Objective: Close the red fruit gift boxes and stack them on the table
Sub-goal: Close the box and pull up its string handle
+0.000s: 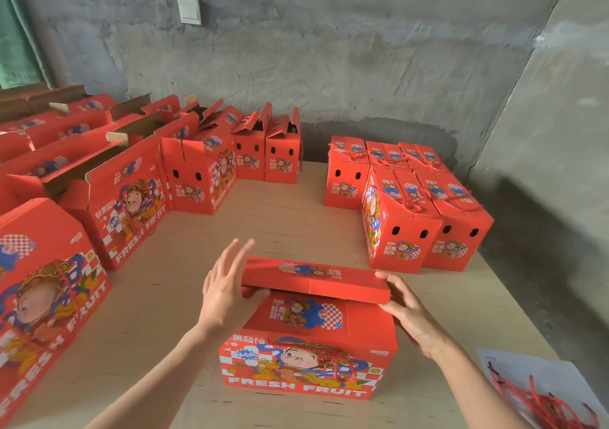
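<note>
A red fruit gift box (309, 359) printed "FRESH FRUIT" stands on the wooden table (184, 296) in front of me. Its far top flap (316, 278) is folded partway down over the near flap. My left hand (227, 287) has straight fingers beside the flap's left end, the thumb under its edge. My right hand (408, 310) lies with fingers extended on the flap's right end. A red rope handle (333, 356) hangs down the box's front face.
Closed red boxes (415, 204) with rope handles stand grouped at the far right. Several open boxes (197, 165) line the back and left. One large box (43, 283) sits at the near left. Red ropes on a white sheet (540, 392) lie at the near right corner.
</note>
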A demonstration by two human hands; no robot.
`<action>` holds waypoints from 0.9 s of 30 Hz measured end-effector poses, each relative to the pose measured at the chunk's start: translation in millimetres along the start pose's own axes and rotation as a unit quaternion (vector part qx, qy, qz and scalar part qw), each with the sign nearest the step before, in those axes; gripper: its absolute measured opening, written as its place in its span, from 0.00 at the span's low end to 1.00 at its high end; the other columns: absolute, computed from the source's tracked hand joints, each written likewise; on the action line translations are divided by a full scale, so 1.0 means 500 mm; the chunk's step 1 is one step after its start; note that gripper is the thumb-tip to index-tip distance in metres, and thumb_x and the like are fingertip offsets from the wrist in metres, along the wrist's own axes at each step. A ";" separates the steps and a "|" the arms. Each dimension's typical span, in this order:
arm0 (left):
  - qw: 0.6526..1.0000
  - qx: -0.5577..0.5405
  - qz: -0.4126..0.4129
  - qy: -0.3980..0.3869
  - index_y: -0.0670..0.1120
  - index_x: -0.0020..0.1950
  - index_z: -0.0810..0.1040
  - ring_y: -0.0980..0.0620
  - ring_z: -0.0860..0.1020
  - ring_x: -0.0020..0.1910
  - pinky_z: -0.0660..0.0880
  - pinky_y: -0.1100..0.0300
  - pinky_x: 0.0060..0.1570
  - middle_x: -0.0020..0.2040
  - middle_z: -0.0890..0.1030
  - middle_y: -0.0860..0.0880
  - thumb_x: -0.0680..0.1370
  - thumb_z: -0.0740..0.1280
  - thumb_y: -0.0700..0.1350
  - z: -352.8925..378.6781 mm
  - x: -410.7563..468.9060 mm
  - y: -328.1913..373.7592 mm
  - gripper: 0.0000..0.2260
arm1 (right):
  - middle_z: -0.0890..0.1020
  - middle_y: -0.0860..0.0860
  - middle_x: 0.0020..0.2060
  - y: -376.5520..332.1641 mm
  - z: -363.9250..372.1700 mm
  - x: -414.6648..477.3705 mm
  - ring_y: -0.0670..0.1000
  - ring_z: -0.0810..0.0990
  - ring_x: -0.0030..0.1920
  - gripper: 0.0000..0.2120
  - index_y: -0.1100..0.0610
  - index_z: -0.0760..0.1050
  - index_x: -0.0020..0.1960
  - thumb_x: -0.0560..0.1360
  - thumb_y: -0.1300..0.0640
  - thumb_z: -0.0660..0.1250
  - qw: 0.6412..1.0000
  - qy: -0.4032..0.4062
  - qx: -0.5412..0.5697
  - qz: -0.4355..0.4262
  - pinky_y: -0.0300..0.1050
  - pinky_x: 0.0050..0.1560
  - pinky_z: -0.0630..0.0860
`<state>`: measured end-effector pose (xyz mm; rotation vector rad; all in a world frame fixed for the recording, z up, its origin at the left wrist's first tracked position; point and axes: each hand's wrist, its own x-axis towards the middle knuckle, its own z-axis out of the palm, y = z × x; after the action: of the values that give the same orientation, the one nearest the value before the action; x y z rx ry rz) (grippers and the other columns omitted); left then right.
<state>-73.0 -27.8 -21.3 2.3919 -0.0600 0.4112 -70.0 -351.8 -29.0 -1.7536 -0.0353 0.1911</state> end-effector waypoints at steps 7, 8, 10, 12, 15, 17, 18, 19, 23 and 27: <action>0.998 0.066 0.022 -0.008 0.46 0.67 0.73 0.48 0.65 0.69 0.63 0.52 0.67 0.68 0.71 0.49 0.73 0.64 0.65 0.012 0.006 0.000 0.30 | 0.54 0.35 0.72 -0.047 -0.021 0.011 0.37 0.52 0.71 0.29 0.38 0.62 0.69 0.72 0.47 0.71 0.985 -0.093 -0.148 -0.011 0.42 0.69 0.53; 0.996 0.080 0.021 -0.010 0.47 0.66 0.73 0.48 0.65 0.69 0.63 0.51 0.66 0.68 0.71 0.49 0.74 0.65 0.63 0.011 0.009 -0.001 0.27 | 0.53 0.37 0.73 -0.045 -0.017 0.016 0.36 0.51 0.72 0.26 0.39 0.61 0.70 0.76 0.49 0.67 0.981 -0.085 -0.175 -0.028 0.39 0.69 0.53; 0.988 0.143 0.024 -0.047 0.50 0.65 0.71 0.49 0.65 0.68 0.63 0.50 0.65 0.68 0.70 0.52 0.73 0.64 0.65 0.002 0.025 -0.001 0.26 | 0.55 0.40 0.75 -0.035 -0.009 0.023 0.37 0.51 0.72 0.21 0.41 0.63 0.70 0.79 0.53 0.62 0.971 -0.068 -0.222 -0.061 0.36 0.68 0.54; 0.967 0.224 0.050 -0.114 0.51 0.61 0.70 0.50 0.65 0.67 0.61 0.51 0.64 0.65 0.72 0.54 0.70 0.62 0.70 -0.011 0.058 0.006 0.29 | 0.57 0.40 0.74 -0.027 -0.009 0.023 0.37 0.53 0.72 0.19 0.39 0.64 0.68 0.80 0.53 0.61 0.964 -0.056 -0.247 -0.078 0.35 0.67 0.55; 0.943 0.244 0.078 -0.213 0.47 0.57 0.66 0.50 0.66 0.67 0.53 0.47 0.69 0.59 0.73 0.51 0.67 0.63 0.71 -0.015 0.105 0.021 0.32 | 0.58 0.40 0.73 -0.023 -0.013 0.023 0.37 0.54 0.72 0.18 0.36 0.64 0.66 0.80 0.51 0.60 0.956 -0.051 -0.276 -0.089 0.33 0.66 0.56; 0.937 0.215 0.077 -0.265 0.47 0.58 0.65 0.48 0.72 0.61 0.64 0.52 0.63 0.55 0.74 0.49 0.67 0.64 0.71 -0.016 0.120 0.027 0.33 | 0.59 0.40 0.74 -0.022 -0.013 0.023 0.37 0.55 0.72 0.18 0.34 0.64 0.66 0.79 0.49 0.60 0.952 -0.048 -0.286 -0.096 0.34 0.66 0.58; 0.931 0.220 0.091 -0.277 0.47 0.62 0.65 0.47 0.72 0.61 0.67 0.55 0.59 0.58 0.75 0.49 0.68 0.62 0.71 -0.016 0.123 0.026 0.34 | 0.59 0.41 0.74 -0.020 -0.013 0.023 0.38 0.56 0.72 0.17 0.34 0.64 0.66 0.79 0.48 0.59 0.951 -0.046 -0.288 -0.100 0.35 0.67 0.58; 0.923 0.237 0.111 -0.282 0.48 0.67 0.64 0.48 0.71 0.63 0.66 0.55 0.60 0.63 0.74 0.49 0.69 0.60 0.71 -0.016 0.124 0.023 0.36 | 0.59 0.42 0.74 -0.018 -0.012 0.024 0.39 0.56 0.73 0.17 0.34 0.64 0.66 0.78 0.47 0.59 0.951 -0.045 -0.288 -0.104 0.37 0.68 0.59; 0.904 0.290 0.169 -0.267 0.52 0.76 0.56 0.50 0.64 0.70 0.59 0.57 0.68 0.73 0.65 0.52 0.64 0.42 0.76 -0.015 0.120 0.015 0.46 | 0.60 0.42 0.74 -0.019 -0.011 0.024 0.38 0.58 0.71 0.18 0.34 0.64 0.66 0.76 0.43 0.58 0.950 -0.041 -0.289 -0.111 0.30 0.65 0.60; 0.898 0.295 0.204 -0.255 0.55 0.77 0.55 0.50 0.65 0.68 0.60 0.58 0.67 0.71 0.68 0.52 0.55 0.26 0.79 -0.012 0.122 0.004 0.56 | 0.61 0.42 0.73 -0.019 -0.014 0.025 0.36 0.58 0.70 0.19 0.33 0.64 0.65 0.75 0.41 0.56 0.944 -0.044 -0.305 -0.118 0.29 0.64 0.59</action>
<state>-17.2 -21.2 3.2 3.0351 -0.7890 -0.0467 -55.7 -355.1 -19.8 -2.3354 -0.4069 0.0851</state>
